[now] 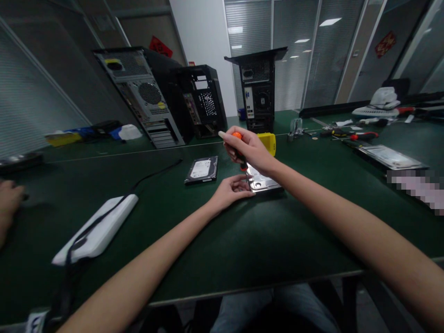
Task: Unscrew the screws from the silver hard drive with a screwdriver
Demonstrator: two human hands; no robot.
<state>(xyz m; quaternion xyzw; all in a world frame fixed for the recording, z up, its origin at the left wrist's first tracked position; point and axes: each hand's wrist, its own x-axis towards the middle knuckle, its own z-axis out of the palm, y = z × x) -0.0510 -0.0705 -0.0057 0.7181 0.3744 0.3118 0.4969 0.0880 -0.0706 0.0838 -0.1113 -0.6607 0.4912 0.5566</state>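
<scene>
My right hand is closed around an orange-handled screwdriver, held upright with its tip down on a silver hard drive lying on the green table. My left hand rests against the drive's left edge, fingers curled on it and steadying it. A second hard drive with a white label lies flat a little to the left, apart from both hands. A yellow object stands just behind my right hand.
Three open computer towers stand at the back of the green table. A white device with a black cable lies front left. Another person's hand shows at the left edge. Tools and another drive lie at right.
</scene>
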